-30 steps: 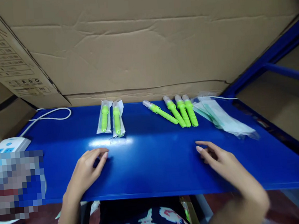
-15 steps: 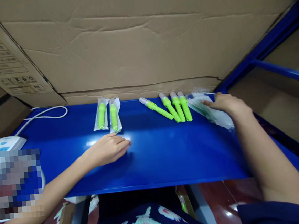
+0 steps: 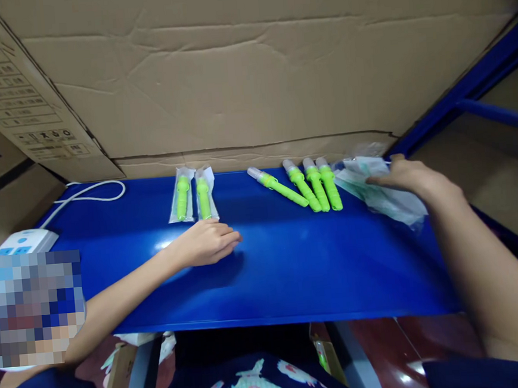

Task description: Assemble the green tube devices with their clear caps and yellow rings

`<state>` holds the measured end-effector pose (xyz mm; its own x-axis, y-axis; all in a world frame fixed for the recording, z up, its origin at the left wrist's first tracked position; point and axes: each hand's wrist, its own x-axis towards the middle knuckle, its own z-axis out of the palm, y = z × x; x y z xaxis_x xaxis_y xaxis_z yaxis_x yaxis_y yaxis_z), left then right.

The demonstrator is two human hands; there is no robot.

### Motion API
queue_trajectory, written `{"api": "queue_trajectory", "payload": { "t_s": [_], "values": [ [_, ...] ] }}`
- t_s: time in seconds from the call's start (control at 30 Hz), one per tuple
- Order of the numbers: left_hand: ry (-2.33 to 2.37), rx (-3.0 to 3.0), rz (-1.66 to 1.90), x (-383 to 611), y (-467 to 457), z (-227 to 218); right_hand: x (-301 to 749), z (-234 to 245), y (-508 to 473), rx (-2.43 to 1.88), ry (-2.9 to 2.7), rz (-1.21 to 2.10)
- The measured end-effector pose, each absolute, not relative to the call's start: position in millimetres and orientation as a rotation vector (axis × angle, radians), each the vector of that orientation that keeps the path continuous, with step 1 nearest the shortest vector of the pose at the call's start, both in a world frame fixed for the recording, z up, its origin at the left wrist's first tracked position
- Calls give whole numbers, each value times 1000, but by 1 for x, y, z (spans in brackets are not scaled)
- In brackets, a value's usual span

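Observation:
On the blue table (image 3: pixel 292 269) lie several bare green pens (image 3: pixel 312 185) in a row at the back. Left of them are two green pens sealed in clear bags (image 3: pixel 193 195). A stack of empty clear bags (image 3: pixel 387 199) lies at the back right. My right hand (image 3: pixel 407 175) rests on top of this stack, fingers curled on the topmost bag, lifting its far end. My left hand (image 3: pixel 206 243) lies flat on the table, fingers loosely stretched, just in front of the two bagged pens, holding nothing.
A cardboard wall (image 3: pixel 241 82) stands along the table's back edge. A white power strip (image 3: pixel 25 241) with its cable (image 3: pixel 89 195) sits at the far left. A blue shelf frame (image 3: pixel 479 90) rises at the right. A blurred patch covers the lower left.
Both hands reached forward from the table's front edge. My right hand went to the bag stack and has raised the top bag. My left hand slid up towards the bagged pens.

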<state>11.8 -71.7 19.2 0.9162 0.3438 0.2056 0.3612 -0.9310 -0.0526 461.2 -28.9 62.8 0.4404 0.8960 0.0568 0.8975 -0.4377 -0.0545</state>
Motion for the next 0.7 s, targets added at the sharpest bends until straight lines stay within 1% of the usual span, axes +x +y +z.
{"api": "queue_trajectory", "payload": {
  "t_s": [0.03,0.1,0.2,0.27,0.37,0.47,0.57,0.63,0.7],
  "values": [
    [-538,-2971,-322,15,-72,21,450,74,-36,-2675,-1520,74],
    [-587,-2929,-399,22,-74,25,425,92,-50,-2702,-1411,139],
    [-800,-2892,-519,37,-74,35,384,100,-63,-2323,-1677,73],
    [-993,-2915,-583,48,-66,43,353,92,-63,-2036,-1827,110],
    [-1322,-2986,-716,65,-43,53,305,71,-52,-1801,-1991,190],
    [-1619,-3054,-1082,73,-12,56,265,54,-37,-1537,-2122,230],
    [-1771,-3089,-1569,66,14,53,242,51,-25,-1322,-2159,324],
    [-1870,-3065,-1768,54,26,51,237,54,-19,-1324,-2127,331],
    [-1969,-3033,-1867,40,33,50,240,56,-10,-1457,-2102,242]
  ]
}}
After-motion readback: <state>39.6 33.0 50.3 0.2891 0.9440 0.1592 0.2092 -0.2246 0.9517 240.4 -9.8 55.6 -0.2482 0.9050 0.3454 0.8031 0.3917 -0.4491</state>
